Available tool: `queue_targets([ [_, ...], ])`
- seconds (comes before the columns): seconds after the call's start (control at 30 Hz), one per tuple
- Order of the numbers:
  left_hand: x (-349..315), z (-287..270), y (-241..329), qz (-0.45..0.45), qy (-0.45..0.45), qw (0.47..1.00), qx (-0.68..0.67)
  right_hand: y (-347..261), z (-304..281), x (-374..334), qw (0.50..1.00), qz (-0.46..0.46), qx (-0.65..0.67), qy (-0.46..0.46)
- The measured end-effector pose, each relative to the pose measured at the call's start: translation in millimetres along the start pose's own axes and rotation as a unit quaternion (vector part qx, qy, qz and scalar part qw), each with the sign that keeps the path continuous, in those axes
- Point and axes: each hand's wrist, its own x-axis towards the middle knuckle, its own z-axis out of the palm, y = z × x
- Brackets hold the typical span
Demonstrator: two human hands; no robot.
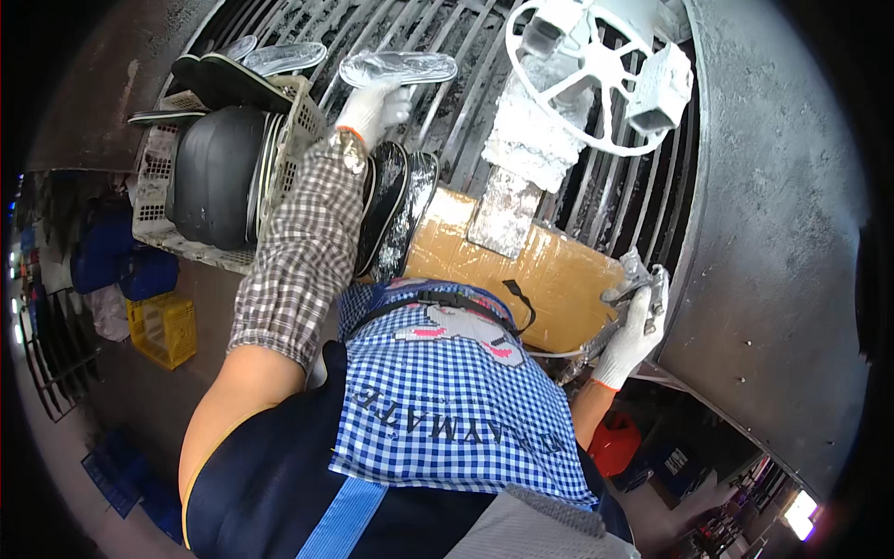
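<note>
My left grip (pixel 372 110) holds a silvery sole (pixel 399 67) over open grate (pixel 447 130); right grip (pixel 633 335) clutches a spray gun (pixel 643 289) beside brown cardboard (pixel 549 270).

My left hand (pixel 372 110) holds a silver-coated insole (pixel 399 67) over the grating (pixel 466 121); my right hand (pixel 633 337) grips a spray gun (pixel 643 289) beside the cardboard (pixel 549 279).

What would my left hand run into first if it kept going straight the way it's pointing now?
Probably the grey metal bars of the grille-like work surface. The left hand, gloved in white, holds a silvery shoe sole and points up and away from the body; past the sole only bars show, though depth is unclear.
</note>
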Motion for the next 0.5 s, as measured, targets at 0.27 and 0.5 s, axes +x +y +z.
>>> queue_targets([
  [0.27, -29.3, -3.3, 32.5, -0.052, -0.219, 0.803, 0.552, -6.9, 2.0, -4.6, 0.999, 0.011, 0.042, -0.006],
  [0.5, -18.4, 6.9, 4.1, -0.11, -0.249, 0.582, 0.766, -13.8, 2.0, -7.2, 0.998, 0.027, 0.059, -0.007],
])
